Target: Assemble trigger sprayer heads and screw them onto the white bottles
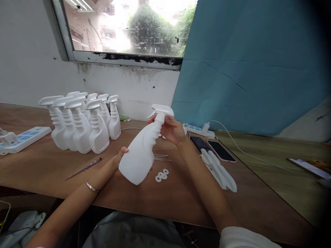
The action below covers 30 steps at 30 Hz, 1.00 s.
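A white spray bottle (141,153) is held tilted above the brown table, its trigger head up and to the right. My left hand (121,154) grips the lower body, with the thumb on the near side and the other fingers hidden behind it. Around the collar just under the spray head, the fingers of my right hand (173,130) are closed. Below the bottle lie several white ring washers (162,175) and several thin white tubes (162,157).
Several assembled spray bottles (85,124) stand at the left, near a screwdriver (84,168) and a power strip (28,137). On the right are white plastic parts (219,170), phones (221,150) and another power strip (198,130). A blue curtain (248,65) hangs behind.
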Tool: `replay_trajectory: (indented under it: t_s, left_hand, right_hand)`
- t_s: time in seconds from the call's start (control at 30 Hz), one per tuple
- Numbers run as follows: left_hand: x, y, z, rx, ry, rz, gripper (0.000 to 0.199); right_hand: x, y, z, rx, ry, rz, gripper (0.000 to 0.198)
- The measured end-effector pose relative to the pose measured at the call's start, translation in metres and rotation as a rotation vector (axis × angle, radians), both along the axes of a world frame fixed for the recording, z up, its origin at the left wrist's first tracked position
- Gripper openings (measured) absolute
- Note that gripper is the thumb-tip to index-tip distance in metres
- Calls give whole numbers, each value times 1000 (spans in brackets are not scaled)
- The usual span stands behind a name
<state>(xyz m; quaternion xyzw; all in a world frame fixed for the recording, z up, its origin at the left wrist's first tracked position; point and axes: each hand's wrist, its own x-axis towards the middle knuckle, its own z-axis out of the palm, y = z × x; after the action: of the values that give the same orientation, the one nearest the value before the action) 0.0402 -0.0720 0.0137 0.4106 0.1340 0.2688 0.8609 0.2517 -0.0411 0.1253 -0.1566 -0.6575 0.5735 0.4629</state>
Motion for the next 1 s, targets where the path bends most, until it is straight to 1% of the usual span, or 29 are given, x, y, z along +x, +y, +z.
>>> replay_trajectory:
  t_s: [0.07, 0.13, 0.23, 0.3, 0.4, 0.53, 0.63, 0.7, 0.8, 0.87, 0.93, 1.0]
  left_hand:
    - [0, 1, -4, -31, -16, -32, 68]
    - [0, 0, -6, -72, -30, -100, 70]
    - [0, -2, -6, -111, -32, -190, 77]
    - [1, -4, -3, -107, -19, -224, 80]
    - [3, -3, -2, -71, -8, -301, 83]
    - [5, 2, -8, -24, -27, -427, 85]
    - [6, 4, -13, -37, 7, -478, 86]
    - [5, 2, -13, -48, 31, -478, 88]
    - [5, -3, -7, -54, 28, -411, 87]
    - [5, -6, -3, -54, 9, -373, 86]
    - [6, -7, -2, -56, -24, -334, 86]
    - [7, -6, -4, -55, -74, -236, 83]
  right_hand:
    - [3, 2, -1, 19, 3, 20, 42]
    - [5, 4, 0, 36, 11, 41, 39]
    - [7, 3, 3, 57, 11, 63, 34]
    - [8, 2, 3, 67, 12, 90, 31]
    - [8, 2, 2, 58, 4, 120, 34]
    - [6, 1, -1, 46, -28, 128, 39]
    - [6, -1, -1, 59, -60, 124, 44]
    - [6, -2, 1, 72, -66, 120, 45]
    - [4, -5, 3, 102, -51, 95, 40]
    - [3, -5, 3, 112, -46, 47, 38]
    - [1, -2, 2, 90, -37, -22, 36]
    - [0, 2, 0, 43, -19, -88, 35]
